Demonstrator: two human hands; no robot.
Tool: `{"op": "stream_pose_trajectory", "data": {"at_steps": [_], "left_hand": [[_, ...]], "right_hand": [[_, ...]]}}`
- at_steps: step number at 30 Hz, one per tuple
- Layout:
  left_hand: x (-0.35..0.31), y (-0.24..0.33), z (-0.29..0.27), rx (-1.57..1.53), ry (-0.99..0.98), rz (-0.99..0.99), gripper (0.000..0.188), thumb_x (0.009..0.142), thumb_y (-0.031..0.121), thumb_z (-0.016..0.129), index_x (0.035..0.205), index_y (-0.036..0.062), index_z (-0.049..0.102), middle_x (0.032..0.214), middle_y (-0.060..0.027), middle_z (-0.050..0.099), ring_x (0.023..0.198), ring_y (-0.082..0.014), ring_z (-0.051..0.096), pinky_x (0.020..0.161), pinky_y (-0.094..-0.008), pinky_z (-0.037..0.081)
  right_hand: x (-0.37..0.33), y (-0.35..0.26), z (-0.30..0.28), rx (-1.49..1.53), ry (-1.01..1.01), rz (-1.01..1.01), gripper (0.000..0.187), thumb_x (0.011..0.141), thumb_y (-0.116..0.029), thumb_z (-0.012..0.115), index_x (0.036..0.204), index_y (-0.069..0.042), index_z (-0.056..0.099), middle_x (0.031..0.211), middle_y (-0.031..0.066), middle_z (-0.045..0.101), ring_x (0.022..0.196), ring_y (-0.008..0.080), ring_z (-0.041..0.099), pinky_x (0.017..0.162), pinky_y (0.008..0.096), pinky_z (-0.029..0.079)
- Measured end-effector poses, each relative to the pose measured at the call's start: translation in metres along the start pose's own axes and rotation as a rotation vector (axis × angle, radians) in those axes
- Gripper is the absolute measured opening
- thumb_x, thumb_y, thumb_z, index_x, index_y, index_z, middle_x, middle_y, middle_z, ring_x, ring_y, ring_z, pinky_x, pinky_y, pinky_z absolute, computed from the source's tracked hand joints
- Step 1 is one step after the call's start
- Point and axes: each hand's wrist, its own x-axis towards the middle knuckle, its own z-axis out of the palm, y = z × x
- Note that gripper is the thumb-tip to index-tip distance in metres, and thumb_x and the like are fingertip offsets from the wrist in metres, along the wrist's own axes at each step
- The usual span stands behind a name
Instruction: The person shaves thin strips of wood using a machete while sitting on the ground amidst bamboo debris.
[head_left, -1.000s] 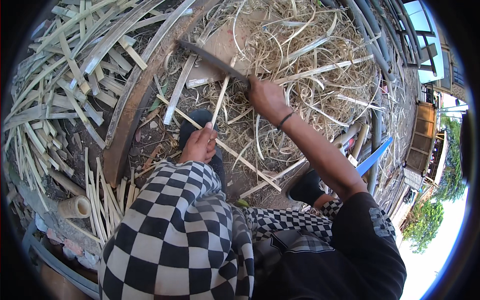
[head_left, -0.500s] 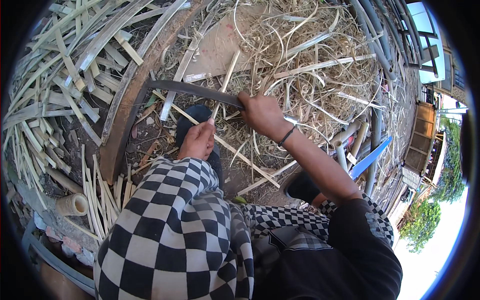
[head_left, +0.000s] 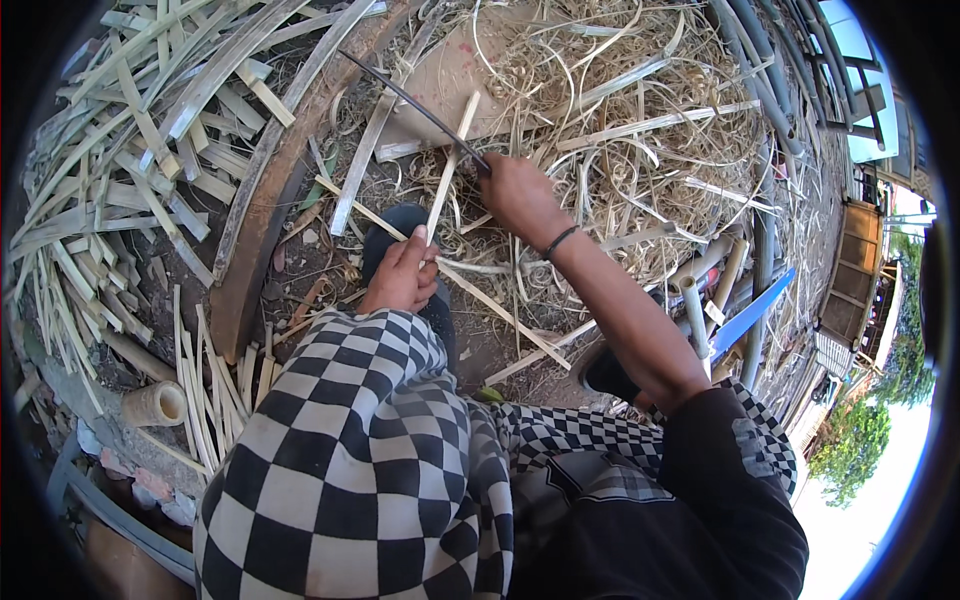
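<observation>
Pinched between the thumb and fingers of my left hand (head_left: pixel 402 275) is a narrow pale bamboo strip (head_left: pixel 442 192), slanting up and away from me. My right hand (head_left: pixel 525 203) is closed round the grip of a long dark knife (head_left: pixel 400 92); the fingers hide its handle. The blade is seen nearly edge-on and points to the far left. It crosses the strip near the upper part; whether it touches, I cannot tell. Beneath my left hand is my dark shoe (head_left: pixel 402 218). Another thin strip (head_left: pixel 500 312) lies on the ground beside it.
A thick wooden beam (head_left: pixel 262 222) runs along the left, with a heap of split bamboo (head_left: pixel 150 120) beyond it. Curly shavings (head_left: pixel 600 150) cover the ground ahead. At right are bamboo tubes (head_left: pixel 696 310) and a blue blade-shaped object (head_left: pixel 757 312). A cut bamboo piece (head_left: pixel 155 404) lies lower left.
The knife has turned from showing its broad side to nearly edge-on, and its tip has swung upward, away from the beam. My left hand still grips the strip.
</observation>
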Motion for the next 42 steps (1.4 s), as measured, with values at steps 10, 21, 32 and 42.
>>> {"op": "stream_pose_trajectory", "data": {"at_steps": [10,21,32,42], "left_hand": [[-0.001,0.000,-0.002,-0.006,0.024,0.005,0.043,0.105,0.052,0.036,0.082,0.0161,0.041,0.056,0.0067,0.027,0.039,-0.0048,0.021,0.034,-0.0238,0.016],[0.006,-0.003,0.001,0.025,0.048,0.028,0.042,0.105,0.049,0.037,0.083,0.0142,0.045,0.057,0.0060,0.032,0.040,-0.0053,0.026,0.036,-0.0244,0.017],[0.005,0.008,0.002,0.017,0.037,0.098,0.043,0.106,0.047,0.037,0.084,0.0116,0.048,0.057,0.0053,0.033,0.041,-0.0061,0.029,0.037,-0.0255,0.019],[0.005,-0.002,0.004,0.118,0.106,0.142,0.042,0.105,0.049,0.039,0.086,0.0132,0.047,0.058,0.0060,0.033,0.040,-0.0045,0.027,0.035,-0.0243,0.018]], "right_hand": [[0.013,-0.002,-0.006,-0.067,0.076,0.013,0.015,0.090,-0.015,0.055,0.093,-0.004,0.064,0.075,0.0215,0.068,0.070,0.0386,0.069,0.061,0.0483,0.056],[-0.025,-0.014,0.000,-0.094,0.005,-0.025,0.013,0.091,-0.016,0.058,0.096,-0.006,0.062,0.070,0.0203,0.067,0.066,0.0378,0.069,0.058,0.0482,0.054],[-0.030,-0.012,-0.010,-0.124,-0.012,-0.149,0.011,0.093,-0.012,0.052,0.095,-0.002,0.058,0.067,0.0191,0.066,0.060,0.0345,0.068,0.052,0.0452,0.053],[-0.016,-0.012,-0.010,-0.159,0.045,-0.060,0.012,0.092,-0.011,0.052,0.092,-0.003,0.060,0.071,0.0159,0.069,0.065,0.0322,0.071,0.056,0.0421,0.056]]}}
